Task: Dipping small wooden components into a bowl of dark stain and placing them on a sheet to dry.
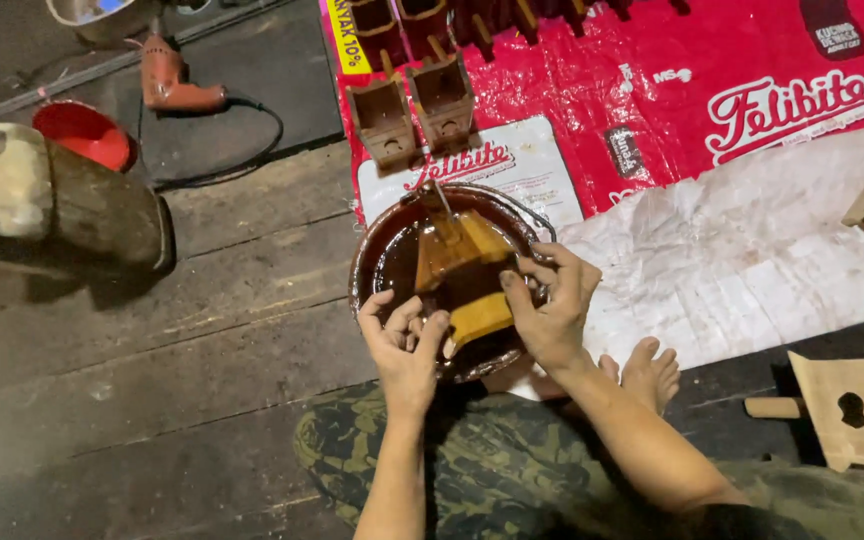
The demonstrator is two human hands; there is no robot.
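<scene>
A small wooden box-shaped piece [464, 268], wet and amber-brown, lies tilted in a round bowl [377, 240] of dark brown stain. My left hand [404, 345] grips its near lower end at the bowl's front rim. My right hand [552, 305] holds its right side, fingers over the rim. A thin stick rises from the piece's top. Both hands are stained.
Two stained wooden boxes [414, 108] stand drying on a red printed plastic sack [672, 90], with more behind. Bare wooden pieces [852, 410] lie at the right. A red bowl [84, 132], a power drill [177, 85] with cord and a worn container [62, 200] sit left on floorboards.
</scene>
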